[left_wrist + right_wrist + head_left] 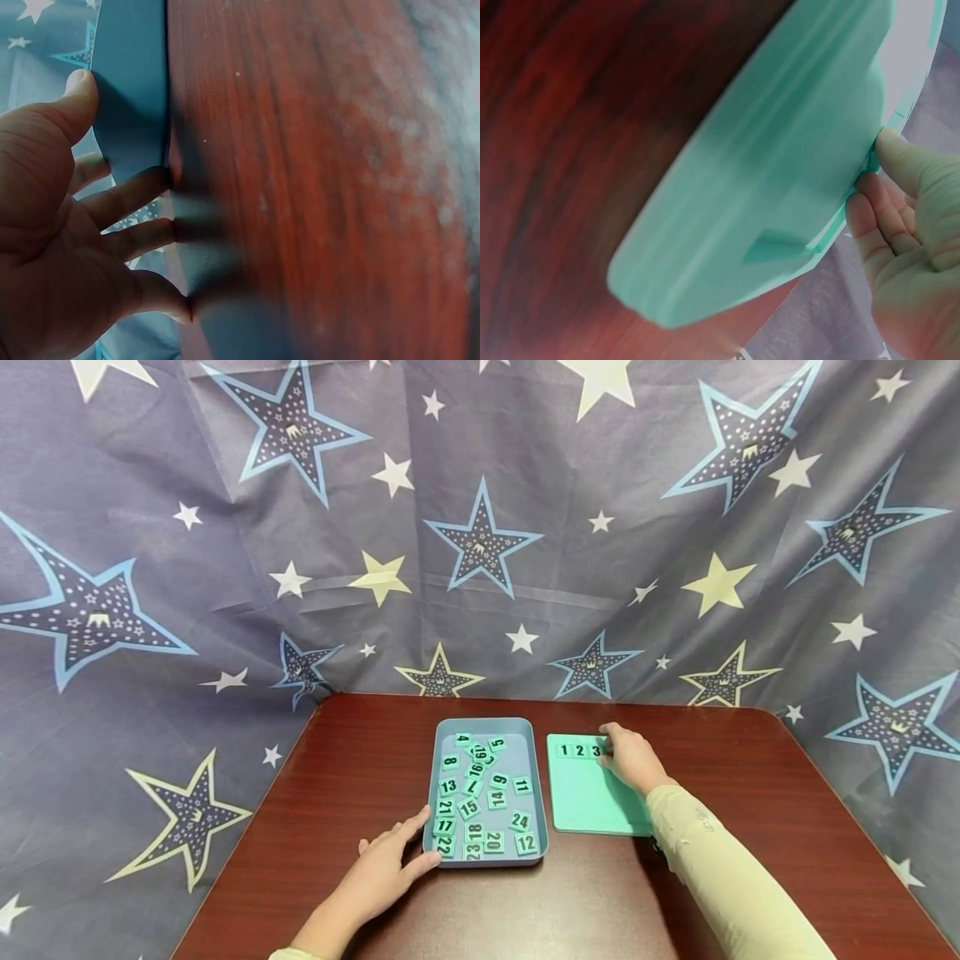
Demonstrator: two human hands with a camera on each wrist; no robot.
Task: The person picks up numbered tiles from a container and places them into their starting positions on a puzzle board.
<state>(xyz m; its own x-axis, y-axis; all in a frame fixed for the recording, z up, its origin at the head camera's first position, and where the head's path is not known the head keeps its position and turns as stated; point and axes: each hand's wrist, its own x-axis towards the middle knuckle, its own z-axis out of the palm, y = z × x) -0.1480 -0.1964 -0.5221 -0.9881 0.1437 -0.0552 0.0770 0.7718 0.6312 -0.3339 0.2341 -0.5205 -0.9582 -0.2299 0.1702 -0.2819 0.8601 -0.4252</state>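
A grey-blue tray holds many green number tiles, some overlapping, such as tile 15. My left hand is at the tray's near left corner, its thumb and a fingertip against the side; its fingers are spread in the left wrist view. To the tray's right lies a green board with tile 1 and tile 2 along its top row. Beside them is tile 3, which my right hand pinches at its right edge. In the right wrist view, fingertips partly hide it.
Both tray and board lie on a glossy red-brown wooden table. A grey cloth with stars hangs behind the table's far edge. Bare tabletop shows in a narrow gap between tray and board.
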